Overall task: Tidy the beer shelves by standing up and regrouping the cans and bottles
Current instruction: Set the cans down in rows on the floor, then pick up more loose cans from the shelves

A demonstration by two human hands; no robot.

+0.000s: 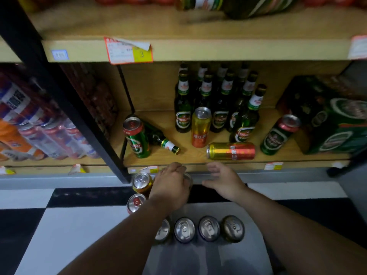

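On the bottom shelf (198,157) several green bottles (220,108) stand in rows. One green bottle (162,142) lies on its side behind an upright green can (137,137). A gold can (200,127) stands in front of the bottles and another gold can (231,151) lies flat near the shelf edge. A second green can (279,134) stands at the right. My left hand (170,185) grips a can (188,180) on the floor just below the shelf edge. My right hand (222,179) hovers open beside it.
Several cans stand on the checkered floor: a gold one (142,182), a red one (136,203), and a row (198,229) nearer me. A green beer carton (327,116) fills the shelf's right end. A black upright (65,96) divides off wrapped cans (39,126) at left.
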